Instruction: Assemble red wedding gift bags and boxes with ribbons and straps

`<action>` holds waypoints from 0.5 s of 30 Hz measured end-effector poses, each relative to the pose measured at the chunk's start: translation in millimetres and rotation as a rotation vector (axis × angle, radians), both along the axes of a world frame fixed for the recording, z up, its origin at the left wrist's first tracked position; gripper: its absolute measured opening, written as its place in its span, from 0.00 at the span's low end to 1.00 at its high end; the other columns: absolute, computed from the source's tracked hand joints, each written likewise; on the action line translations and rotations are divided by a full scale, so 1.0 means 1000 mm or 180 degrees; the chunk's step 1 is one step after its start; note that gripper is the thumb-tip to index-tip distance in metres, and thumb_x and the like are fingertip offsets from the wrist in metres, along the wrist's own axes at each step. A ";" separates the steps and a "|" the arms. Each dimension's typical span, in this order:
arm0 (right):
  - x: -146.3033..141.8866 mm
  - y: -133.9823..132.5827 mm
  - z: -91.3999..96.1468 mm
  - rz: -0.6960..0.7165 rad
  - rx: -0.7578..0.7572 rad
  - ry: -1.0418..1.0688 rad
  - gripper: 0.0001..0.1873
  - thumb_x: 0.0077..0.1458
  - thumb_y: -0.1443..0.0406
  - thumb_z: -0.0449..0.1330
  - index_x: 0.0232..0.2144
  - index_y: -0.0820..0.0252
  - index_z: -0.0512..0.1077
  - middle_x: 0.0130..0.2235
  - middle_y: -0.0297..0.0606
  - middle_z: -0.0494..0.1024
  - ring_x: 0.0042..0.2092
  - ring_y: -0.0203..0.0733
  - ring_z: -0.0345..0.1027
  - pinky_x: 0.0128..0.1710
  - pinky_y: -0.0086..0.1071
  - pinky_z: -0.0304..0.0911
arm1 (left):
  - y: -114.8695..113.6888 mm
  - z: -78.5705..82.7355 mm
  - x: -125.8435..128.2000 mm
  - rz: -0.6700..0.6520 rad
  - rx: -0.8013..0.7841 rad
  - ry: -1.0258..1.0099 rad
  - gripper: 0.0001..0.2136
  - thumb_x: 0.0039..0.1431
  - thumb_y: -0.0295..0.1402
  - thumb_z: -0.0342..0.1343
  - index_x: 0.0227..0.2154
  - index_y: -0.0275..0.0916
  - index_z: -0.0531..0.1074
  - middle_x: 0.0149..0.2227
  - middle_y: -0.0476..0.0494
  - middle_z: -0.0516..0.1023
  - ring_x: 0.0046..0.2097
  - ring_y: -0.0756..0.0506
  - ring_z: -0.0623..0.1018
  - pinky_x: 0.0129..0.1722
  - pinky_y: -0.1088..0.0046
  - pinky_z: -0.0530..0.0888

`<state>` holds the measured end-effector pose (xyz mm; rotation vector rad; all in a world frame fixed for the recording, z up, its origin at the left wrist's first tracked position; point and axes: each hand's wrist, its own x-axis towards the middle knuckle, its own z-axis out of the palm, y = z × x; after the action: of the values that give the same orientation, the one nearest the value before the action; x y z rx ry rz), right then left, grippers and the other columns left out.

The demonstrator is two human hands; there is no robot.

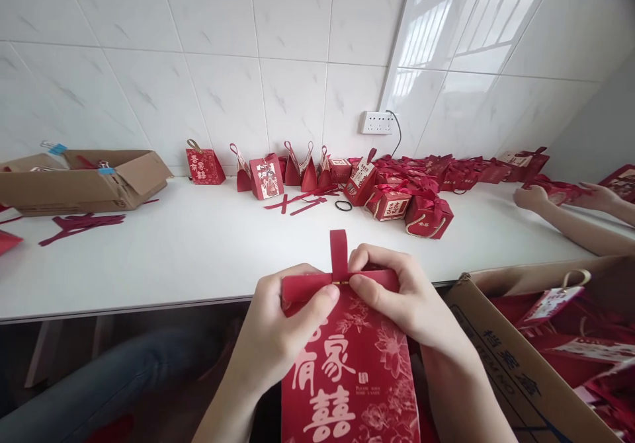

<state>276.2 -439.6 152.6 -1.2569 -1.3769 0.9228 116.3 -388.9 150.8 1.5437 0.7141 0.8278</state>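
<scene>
I hold a red paper gift box (352, 377) with pale characters and flower prints in front of me, below the white table's edge. My left hand (282, 330) grips its top left corner, thumb pressed on the folded top. My right hand (401, 297) pinches the top flap beside a red ribbon strip (338, 254) that sticks up from the fold. Both hands are closed on the box.
The white table (198, 244) carries several finished red boxes (407, 198) along the tiled wall, loose red ribbon strips (79, 223) and an open cardboard box (84, 178) at left. A cardboard carton (526, 370) of red boxes stands at my right. Another person's hands (560, 197) work at far right.
</scene>
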 end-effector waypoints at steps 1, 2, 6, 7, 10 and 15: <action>0.000 -0.003 0.001 0.0001 0.0019 0.0003 0.11 0.52 0.60 0.58 0.24 0.60 0.64 0.23 0.30 0.65 0.23 0.30 0.56 0.21 0.23 0.55 | -0.002 0.000 0.000 0.0035 0.0061 0.0011 0.14 0.50 0.39 0.57 0.17 0.38 0.63 0.17 0.52 0.60 0.20 0.52 0.60 0.18 0.77 0.59; -0.001 -0.005 0.001 0.0001 0.0031 0.0012 0.11 0.52 0.60 0.58 0.24 0.60 0.63 0.22 0.30 0.64 0.23 0.30 0.55 0.21 0.23 0.54 | -0.004 0.000 0.001 0.0067 0.0107 0.0015 0.14 0.50 0.39 0.57 0.16 0.38 0.63 0.17 0.52 0.60 0.20 0.53 0.60 0.18 0.77 0.58; -0.003 -0.011 0.002 0.0036 -0.0005 0.0108 0.11 0.51 0.60 0.58 0.24 0.60 0.62 0.21 0.28 0.62 0.22 0.30 0.52 0.20 0.23 0.52 | -0.009 -0.002 0.001 0.0037 0.0201 -0.0018 0.15 0.50 0.39 0.57 0.15 0.38 0.65 0.16 0.52 0.60 0.20 0.52 0.60 0.17 0.77 0.58; -0.003 -0.012 0.002 0.0052 -0.0002 0.0122 0.10 0.51 0.60 0.58 0.24 0.60 0.62 0.21 0.29 0.62 0.22 0.30 0.52 0.20 0.23 0.52 | -0.010 -0.002 0.001 0.0051 0.0195 -0.0038 0.15 0.50 0.39 0.57 0.15 0.38 0.65 0.16 0.52 0.60 0.20 0.52 0.60 0.17 0.77 0.58; -0.002 -0.015 0.002 0.0086 0.0032 0.0131 0.10 0.51 0.61 0.58 0.24 0.60 0.63 0.23 0.30 0.64 0.23 0.30 0.54 0.21 0.23 0.53 | -0.017 -0.001 0.002 0.0223 0.0115 -0.0135 0.15 0.50 0.38 0.57 0.15 0.38 0.63 0.16 0.52 0.59 0.19 0.53 0.60 0.17 0.77 0.57; 0.000 -0.019 0.002 0.0072 0.0010 0.0138 0.09 0.52 0.62 0.57 0.24 0.60 0.63 0.22 0.29 0.63 0.22 0.29 0.52 0.20 0.23 0.51 | -0.022 0.001 0.005 0.0361 0.0249 -0.0054 0.17 0.51 0.40 0.56 0.14 0.38 0.59 0.16 0.52 0.55 0.19 0.53 0.57 0.17 0.76 0.54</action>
<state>276.4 -458.3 154.3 -1.2144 -1.3604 0.9579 121.7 -411.1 152.0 1.5752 0.7706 0.9621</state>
